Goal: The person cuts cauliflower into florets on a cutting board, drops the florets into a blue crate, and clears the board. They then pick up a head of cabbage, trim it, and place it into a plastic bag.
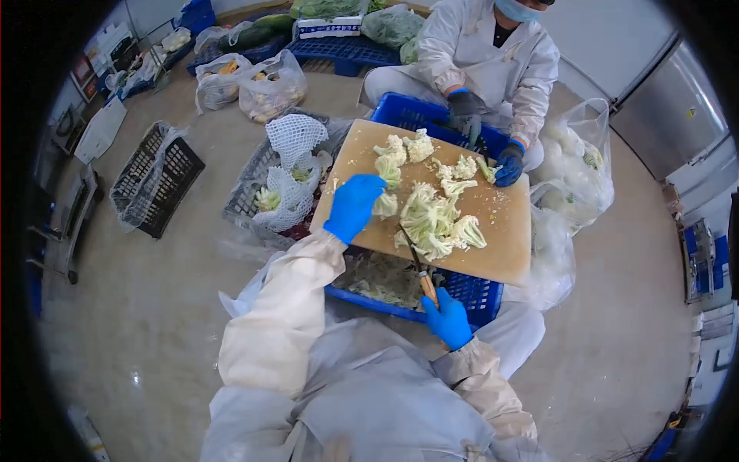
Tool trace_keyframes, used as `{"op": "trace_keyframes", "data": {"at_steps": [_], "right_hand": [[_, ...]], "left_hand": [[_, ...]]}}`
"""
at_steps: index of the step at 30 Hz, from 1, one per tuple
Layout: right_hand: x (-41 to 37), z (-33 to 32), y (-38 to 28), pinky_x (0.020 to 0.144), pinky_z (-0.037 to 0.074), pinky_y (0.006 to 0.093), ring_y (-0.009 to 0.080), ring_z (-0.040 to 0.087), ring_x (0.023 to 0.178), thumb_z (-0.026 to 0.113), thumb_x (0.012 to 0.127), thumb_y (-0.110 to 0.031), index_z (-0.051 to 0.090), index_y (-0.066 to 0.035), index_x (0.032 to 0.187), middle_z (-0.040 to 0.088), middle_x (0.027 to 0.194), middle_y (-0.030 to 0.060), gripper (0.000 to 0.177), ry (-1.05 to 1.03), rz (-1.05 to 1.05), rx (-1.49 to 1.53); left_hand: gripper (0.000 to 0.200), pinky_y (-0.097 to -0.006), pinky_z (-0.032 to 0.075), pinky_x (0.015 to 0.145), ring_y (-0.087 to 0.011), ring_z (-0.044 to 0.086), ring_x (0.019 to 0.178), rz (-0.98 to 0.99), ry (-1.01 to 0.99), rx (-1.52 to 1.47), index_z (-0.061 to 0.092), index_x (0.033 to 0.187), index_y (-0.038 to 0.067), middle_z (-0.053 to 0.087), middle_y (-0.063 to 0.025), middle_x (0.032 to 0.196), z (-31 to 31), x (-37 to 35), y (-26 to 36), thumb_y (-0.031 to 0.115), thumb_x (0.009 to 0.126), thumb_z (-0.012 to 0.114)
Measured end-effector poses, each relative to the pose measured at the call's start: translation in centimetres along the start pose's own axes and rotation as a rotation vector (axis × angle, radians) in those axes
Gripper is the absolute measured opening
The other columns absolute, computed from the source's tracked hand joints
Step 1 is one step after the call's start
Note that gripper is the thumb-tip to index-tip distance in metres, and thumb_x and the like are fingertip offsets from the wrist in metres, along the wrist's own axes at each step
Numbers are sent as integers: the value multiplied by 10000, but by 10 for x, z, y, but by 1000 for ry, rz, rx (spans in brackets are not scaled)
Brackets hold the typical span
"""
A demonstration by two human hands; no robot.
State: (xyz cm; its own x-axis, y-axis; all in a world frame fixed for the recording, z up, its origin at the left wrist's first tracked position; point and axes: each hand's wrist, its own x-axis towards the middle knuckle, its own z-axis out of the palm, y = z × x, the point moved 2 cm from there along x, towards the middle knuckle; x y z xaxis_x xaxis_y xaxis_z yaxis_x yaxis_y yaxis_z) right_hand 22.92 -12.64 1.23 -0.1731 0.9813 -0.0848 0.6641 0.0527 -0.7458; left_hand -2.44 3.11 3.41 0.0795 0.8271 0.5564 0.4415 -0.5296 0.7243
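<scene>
My right hand (448, 319), in a blue glove, is wrapped round the wooden handle of a knife (428, 288). The dark blade points away from me and lies against the near side of a cut cauliflower (429, 219) on the tan cutting board (504, 250). Over the board's left side, my blue-gloved left hand (354, 206) has its fingers curled at a cauliflower piece (386, 205); its thumb is hidden. More cauliflower florets (419, 145) lie towards the far edge, with small crumbs scattered about.
Opposite me, a seated co-worker (493, 69) holds a knife and a floret at the board. Blue crates (485, 296) stand beneath it, the near one holding trimmings. A dark crate (245, 181) with foam netting is at left; bags of cauliflower (573, 154) stand at right.
</scene>
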Motion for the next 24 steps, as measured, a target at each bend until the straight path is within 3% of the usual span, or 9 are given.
{"op": "trace_keyframes", "data": {"at_steps": [2,4,6,8,10,14,16,18,24], "right_hand": [[1,7,3,452,399,439,383,553,526,564,852,-301,493,-23,821,544,583,210,289,-9,-9,27],[2,11,0,454,396,448,384,550,522,562,853,-307,488,-26,821,543,584,210,292,-1,-5,20],[3,21,1,457,395,456,395,543,525,562,853,-307,479,-26,828,540,584,214,294,-3,-22,23],[6,32,-15,465,399,466,411,545,544,559,852,-312,469,-27,841,541,588,220,300,-52,-46,48],[12,42,-25,473,406,472,422,549,565,559,850,-320,464,-30,850,547,597,225,305,-80,-45,48],[28,58,-34,484,416,482,423,553,575,551,855,-326,464,-30,852,553,611,233,308,-131,17,112],[30,56,-41,488,414,488,424,552,574,546,859,-328,465,-29,850,553,613,240,311,-54,-45,7],[28,53,-47,488,411,490,423,552,574,546,859,-329,464,-30,850,551,611,240,310,-37,-64,-10],[39,58,-43,488,402,496,425,550,574,541,860,-334,459,-32,858,550,613,241,314,-49,-77,1]], "left_hand": [[203,-370,477,773,-296,576,899,251,46,496,604,954,60,610,-115,940,-27,-14,17,93,754,613],[234,-374,475,777,-288,567,916,322,-36,543,598,943,35,598,-120,972,-30,-39,10,141,739,643],[283,-377,467,798,-302,546,941,376,-350,518,596,942,34,575,-123,1025,-25,-60,19,175,711,679],[321,-377,456,818,-320,524,969,235,-407,464,585,980,53,554,-122,1057,-28,-64,29,166,699,693],[367,-365,455,818,-292,510,996,73,-48,455,551,1076,66,536,-104,1084,-41,-59,27,157,738,658],[373,-407,435,847,-329,476,1074,8,86,336,569,1094,68,508,-130,1161,-43,-35,3,108,733,655],[309,-397,450,812,-322,522,1020,20,84,264,599,1025,72,541,-134,1115,-37,-35,-28,62,719,647],[289,-331,461,818,-239,585,952,-283,-61,133,587,1018,50,593,-109,1033,-33,-37,-47,-13,737,606],[259,-346,478,722,-280,612,810,-281,24,31,608,919,55,613,-135,861,-37,-44,-60,-60,690,566]]}}
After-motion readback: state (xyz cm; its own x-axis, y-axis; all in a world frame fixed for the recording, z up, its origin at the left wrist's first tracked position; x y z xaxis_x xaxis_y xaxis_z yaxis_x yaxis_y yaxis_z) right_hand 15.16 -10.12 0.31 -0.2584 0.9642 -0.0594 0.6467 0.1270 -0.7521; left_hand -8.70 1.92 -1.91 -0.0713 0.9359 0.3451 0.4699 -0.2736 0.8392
